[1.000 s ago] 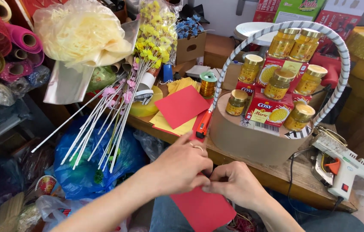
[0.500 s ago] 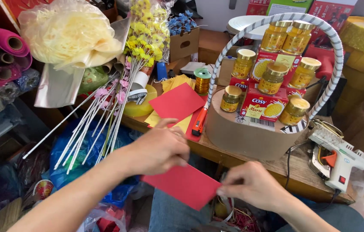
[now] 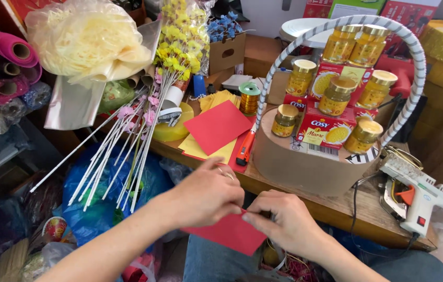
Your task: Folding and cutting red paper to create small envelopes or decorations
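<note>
Holding a red paper (image 3: 229, 235) low in front of the lap, both hands meet over its top edge. The left hand (image 3: 206, 196) curls over the sheet, fingers pinching it; the right hand (image 3: 284, 222) pinches the same edge just beside it, fingertips touching the left. Beyond them, on the wooden table (image 3: 336, 209), stands a round basket (image 3: 305, 162) of gold-lidded jars (image 3: 336, 96). More red paper (image 3: 216, 125) lies near an orange knife (image 3: 245, 149). A glue gun (image 3: 415, 190) rests to the right.
</note>
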